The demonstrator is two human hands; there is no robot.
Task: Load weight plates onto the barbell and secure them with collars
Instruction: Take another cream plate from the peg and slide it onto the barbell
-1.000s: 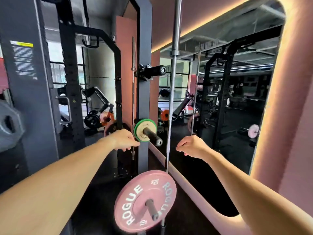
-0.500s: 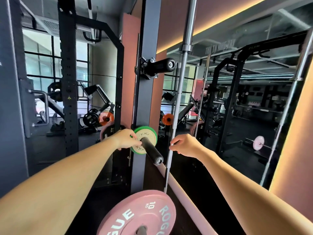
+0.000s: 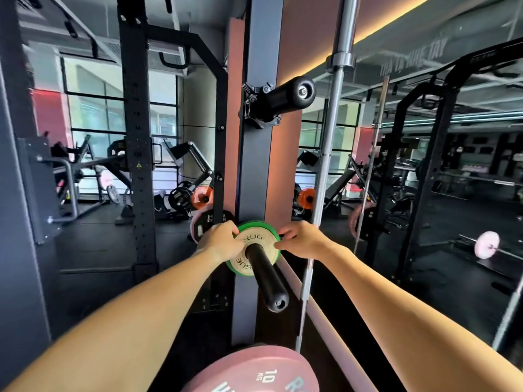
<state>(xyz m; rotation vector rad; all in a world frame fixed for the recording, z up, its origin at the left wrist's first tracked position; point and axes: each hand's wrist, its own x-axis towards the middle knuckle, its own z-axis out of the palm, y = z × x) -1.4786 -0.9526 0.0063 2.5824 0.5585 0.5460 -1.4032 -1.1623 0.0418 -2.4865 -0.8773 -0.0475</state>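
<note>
A small green-rimmed weight plate (image 3: 252,260) with a tan face sits on a black storage peg (image 3: 267,278) sticking out of the grey rack post (image 3: 259,165). My left hand (image 3: 220,240) grips the plate's left edge and my right hand (image 3: 301,240) grips its right edge. A pink 10 kg plate (image 3: 254,372) shows at the bottom of the view. A steel barbell (image 3: 329,154) stands upright just right of the post. Two black collars (image 3: 259,107) are clamped at the base of the upper black peg (image 3: 285,97).
A mirror wall (image 3: 438,179) fills the right side, with a pale floor ledge (image 3: 334,329) along its base. Black rack uprights (image 3: 135,137) stand to the left. Another plate (image 3: 210,222) hangs behind the green one. Machines and orange plates (image 3: 202,196) are in the background.
I have moved closer to the rack post. My right hand has come left from the upright barbell onto the green plate, so both hands now hold it.
</note>
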